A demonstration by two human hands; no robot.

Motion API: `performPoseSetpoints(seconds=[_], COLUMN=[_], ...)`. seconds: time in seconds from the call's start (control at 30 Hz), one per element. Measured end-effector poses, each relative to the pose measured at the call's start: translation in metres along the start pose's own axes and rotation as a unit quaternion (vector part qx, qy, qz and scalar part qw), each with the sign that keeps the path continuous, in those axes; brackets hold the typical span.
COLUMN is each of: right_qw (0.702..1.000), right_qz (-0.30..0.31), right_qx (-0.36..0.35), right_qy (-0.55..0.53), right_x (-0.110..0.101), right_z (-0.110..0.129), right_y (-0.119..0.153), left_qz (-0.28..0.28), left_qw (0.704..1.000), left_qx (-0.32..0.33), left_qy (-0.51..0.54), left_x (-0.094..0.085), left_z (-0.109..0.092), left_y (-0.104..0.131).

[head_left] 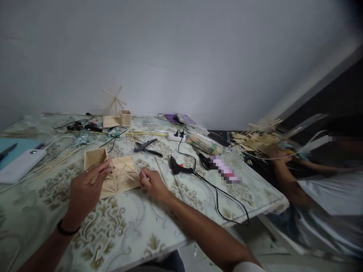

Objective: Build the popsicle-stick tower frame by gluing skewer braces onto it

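A small model of pale wooden sticks lies in front of me: a flat wooden base (123, 172), an open square box (95, 155) at its back left, and thin sticks crossing above the base. My left hand (87, 185) is closed in a pinch at an upright stick (114, 175) of the model; its fingertips partly cover the box's front. At the right edge of the base, my right hand (153, 184) has its fingers curled in and gripping that edge. Its fingertips are mostly hidden.
Pliers (148, 147), a black glue gun (180, 166) with a looping cord and a bundle of sticks (205, 143) lie beyond my right hand. A similar finished-looking model (113, 119) stands by the wall. A power bank (24, 166) is far left. Another person's hand (279, 155) works at right.
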State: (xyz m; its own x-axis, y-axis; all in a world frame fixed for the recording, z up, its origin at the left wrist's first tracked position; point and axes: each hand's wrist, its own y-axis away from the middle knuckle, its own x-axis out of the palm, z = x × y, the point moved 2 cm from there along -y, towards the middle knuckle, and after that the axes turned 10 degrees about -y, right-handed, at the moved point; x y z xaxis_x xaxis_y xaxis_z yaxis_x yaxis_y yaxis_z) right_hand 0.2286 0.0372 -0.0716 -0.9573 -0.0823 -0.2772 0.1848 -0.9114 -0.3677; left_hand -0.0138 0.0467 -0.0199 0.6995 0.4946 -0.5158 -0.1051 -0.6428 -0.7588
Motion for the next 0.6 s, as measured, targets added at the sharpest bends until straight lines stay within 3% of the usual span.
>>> performPoseSetpoints(seconds=[0.13,0.27,0.43,0.6], right_qw=[1.0,0.998,0.995,0.992], right_qz=[0.004,-0.009,-0.032,-0.044], right_qx=[-0.025,-0.058,-0.097,-0.115], right_qy=[0.014,0.014,0.003,-0.018], right_x=[0.004,-0.002,-0.011,-0.017], right_z=[0.016,0.038,0.061,0.07], right_y=[-0.009,-0.025,-0.06,-0.102], left_qz=[-0.005,0.012,0.011,0.012], left_qw=[1.0,1.0,1.0,1.0], left_qx=[0.013,0.015,0.022,0.026], left_qy=[0.018,0.016,-0.019,0.0], left_x=[-0.001,-0.014,-0.033,-0.032], left_z=[-0.003,-0.008,-0.011,0.001], left_y=[-0.005,-0.018,-0.057,-0.095])
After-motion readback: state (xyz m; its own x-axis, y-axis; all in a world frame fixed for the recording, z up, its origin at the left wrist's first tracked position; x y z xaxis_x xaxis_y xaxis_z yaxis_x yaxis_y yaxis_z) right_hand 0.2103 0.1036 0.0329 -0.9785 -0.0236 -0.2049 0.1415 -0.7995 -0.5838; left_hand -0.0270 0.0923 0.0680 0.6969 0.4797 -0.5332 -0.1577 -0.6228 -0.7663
